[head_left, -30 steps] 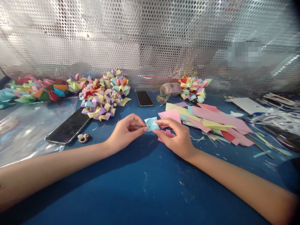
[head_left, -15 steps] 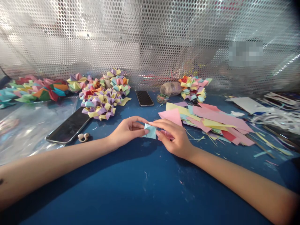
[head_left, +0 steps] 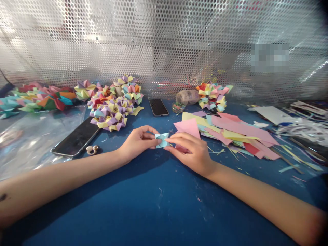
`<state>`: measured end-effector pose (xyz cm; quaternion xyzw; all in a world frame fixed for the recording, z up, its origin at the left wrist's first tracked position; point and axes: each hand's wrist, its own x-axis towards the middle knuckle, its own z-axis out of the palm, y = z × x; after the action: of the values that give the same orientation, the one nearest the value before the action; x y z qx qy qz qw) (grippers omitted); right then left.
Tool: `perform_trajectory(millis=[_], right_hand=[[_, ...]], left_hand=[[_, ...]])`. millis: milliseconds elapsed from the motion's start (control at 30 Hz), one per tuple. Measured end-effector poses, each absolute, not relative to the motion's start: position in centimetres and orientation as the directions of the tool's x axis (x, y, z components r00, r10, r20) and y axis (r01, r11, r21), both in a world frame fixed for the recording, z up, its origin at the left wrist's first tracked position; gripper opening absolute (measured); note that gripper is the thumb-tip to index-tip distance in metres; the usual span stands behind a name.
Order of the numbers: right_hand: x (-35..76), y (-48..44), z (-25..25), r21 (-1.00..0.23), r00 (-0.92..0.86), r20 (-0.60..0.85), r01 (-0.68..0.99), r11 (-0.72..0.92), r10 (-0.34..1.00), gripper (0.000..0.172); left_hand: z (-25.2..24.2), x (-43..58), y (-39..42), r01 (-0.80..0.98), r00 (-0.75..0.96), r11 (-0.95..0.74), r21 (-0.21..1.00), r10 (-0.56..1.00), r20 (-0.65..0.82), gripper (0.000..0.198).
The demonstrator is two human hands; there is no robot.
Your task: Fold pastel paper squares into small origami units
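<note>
A small piece of folded light blue paper point(head_left: 162, 140) is held up over the blue table point(head_left: 143, 201), with crease lines on its face. My left hand point(head_left: 139, 143) pinches its left side, the thumb lying on the front. On the right, my right hand point(head_left: 193, 150) has thumb and forefinger closed at the paper's right edge. Behind the right hand lies a pink paper sheet point(head_left: 188, 125), partly covered by the fingers.
Folded-paper balls point(head_left: 110, 112) stand at the back left beside a large phone point(head_left: 77, 138) and earbuds point(head_left: 92, 149). Another phone point(head_left: 158, 107) lies at the back. Coloured paper strips point(head_left: 235, 130) are heaped at right. A perforated metal panel point(head_left: 143, 44) rises behind.
The light blue paper has turned and shifted slightly left, showing more of its creased face. My right fingers have moved from its top to its right edge.
</note>
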<state>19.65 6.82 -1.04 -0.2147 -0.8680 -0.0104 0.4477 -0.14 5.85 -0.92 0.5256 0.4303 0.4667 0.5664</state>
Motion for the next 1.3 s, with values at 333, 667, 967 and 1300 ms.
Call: perform_trajectory(millis=[333,667,967,1300], right_hand=[[19.68,6.9,-0.83,-0.264,-0.397,0.805,0.426,0.866,0.441,0.015],[19.63,7.02,-0.8,-0.357,-0.341,0.792,0.415,0.837,0.506,0.013],[19.6,6.99,-0.63,-0.36,-0.357,0.787,0.395,0.845,0.503,0.012],[19.57,7.01,-0.77,-0.366,-0.37,0.779,0.387,0.847,0.506,0.01]], left_hand=[[-0.79,-0.01,5.46,-0.05,0.109,-0.171,0.984,0.978,0.175,0.043],[-1.01,-0.27,5.2,0.112,0.175,-0.31,0.944,0.941,0.288,0.027],[-0.98,-0.26,5.22,0.102,0.164,-0.272,0.957,0.953,0.254,0.027],[-0.85,-0.23,5.18,0.167,0.197,-0.237,0.957,0.959,0.203,0.025]])
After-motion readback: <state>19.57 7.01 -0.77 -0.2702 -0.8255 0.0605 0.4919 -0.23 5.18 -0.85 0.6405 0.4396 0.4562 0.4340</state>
